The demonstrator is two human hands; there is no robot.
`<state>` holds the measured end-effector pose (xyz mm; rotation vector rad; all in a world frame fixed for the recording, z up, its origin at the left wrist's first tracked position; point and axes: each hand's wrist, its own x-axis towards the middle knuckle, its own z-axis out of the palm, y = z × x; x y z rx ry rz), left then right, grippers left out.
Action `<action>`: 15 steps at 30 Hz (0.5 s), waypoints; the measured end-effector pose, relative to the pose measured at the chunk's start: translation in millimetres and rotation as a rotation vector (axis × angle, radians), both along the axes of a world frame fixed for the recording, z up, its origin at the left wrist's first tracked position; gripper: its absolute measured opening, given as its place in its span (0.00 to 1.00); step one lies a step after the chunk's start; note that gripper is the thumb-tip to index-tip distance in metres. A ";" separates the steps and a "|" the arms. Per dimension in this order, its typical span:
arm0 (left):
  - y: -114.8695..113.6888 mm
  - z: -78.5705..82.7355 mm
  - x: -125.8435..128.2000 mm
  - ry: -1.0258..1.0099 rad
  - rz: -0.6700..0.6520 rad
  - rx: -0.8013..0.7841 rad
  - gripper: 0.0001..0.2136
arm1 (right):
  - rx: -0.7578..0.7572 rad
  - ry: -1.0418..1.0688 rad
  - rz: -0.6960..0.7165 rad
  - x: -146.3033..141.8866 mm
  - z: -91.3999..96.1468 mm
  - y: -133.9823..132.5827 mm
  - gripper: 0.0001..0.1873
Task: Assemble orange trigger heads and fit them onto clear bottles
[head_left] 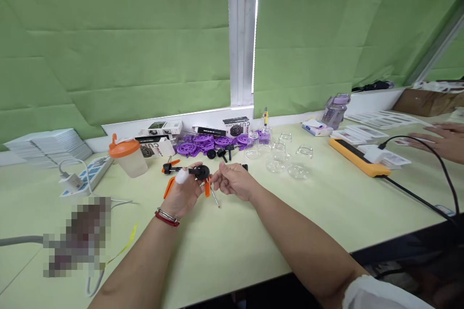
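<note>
My left hand (184,192), a white wrap round one finger, is closed on a black plastic part with a round disc end (201,172). Its stem points left. Fingers curled in a pinch, my right hand (232,181) is just right of the disc; what it grips, if anything, is hidden. Orange pieces (207,187) show beside and beneath the left hand, partly covered by it. A thin metal rod (215,197) slants down between the hands. Beyond them lie small black knobs (222,154) and a heap of purple spoked plastic pieces (205,144).
Clear stemmed cups (278,157) stand right of centre. An orange-lidded cup (128,154), a white power strip (90,176) and cup holder boxes (159,147) are leftward. A yellow-orange power strip (358,157) lies at right; another person's hands (440,140) are beyond it.
</note>
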<state>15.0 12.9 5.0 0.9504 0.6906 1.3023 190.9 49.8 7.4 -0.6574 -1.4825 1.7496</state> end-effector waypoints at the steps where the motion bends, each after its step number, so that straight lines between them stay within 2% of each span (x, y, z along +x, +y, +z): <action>1: -0.7 -2.5 3.4 0.036 0.038 0.057 0.28 | -0.044 -0.008 0.072 -1.8 0.6 -2.8 0.33; 4: -3.4 -9.3 12.8 0.240 0.060 0.209 0.34 | -0.126 -0.007 0.201 -8.0 1.5 -11.7 0.33; 8: -2.7 -13.0 17.5 0.359 0.124 0.403 0.42 | -0.173 0.011 0.162 -10.5 4.4 -17.2 0.21; 11: 0.9 -12.4 14.5 0.322 0.242 0.467 0.31 | -0.098 -0.094 0.132 -7.3 7.2 -16.3 0.14; 13: 2.8 -10.8 10.5 0.320 0.355 0.395 0.20 | 0.000 -0.223 0.112 -5.2 7.7 -15.9 0.12; 15: 3.9 -8.6 6.1 0.352 0.455 0.275 0.15 | 0.144 -0.353 0.065 -4.5 6.5 -16.4 0.12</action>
